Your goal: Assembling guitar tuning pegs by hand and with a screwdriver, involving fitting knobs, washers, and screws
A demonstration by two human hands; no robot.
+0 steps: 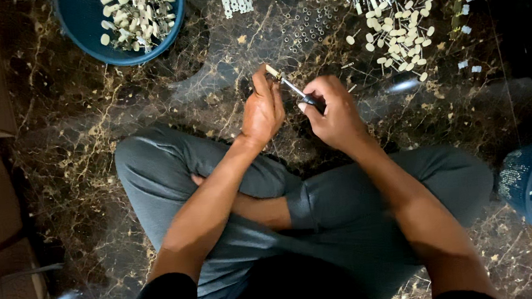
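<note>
Just below the pile of cream plugs (398, 31), the left hand (262, 110) pinches a small cream part (272, 71) while the right hand (335, 110) grips a screwdriver (296, 91) against it.

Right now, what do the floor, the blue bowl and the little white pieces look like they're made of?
The floor looks like polished dark marble or stone tile: gold veins run through it and it reflects light. The blue bowl seems to be plastic, one even colour with a smooth moulded rim. The little white pieces look like cream plastic with round heads, though they are too small to be sure.
</note>
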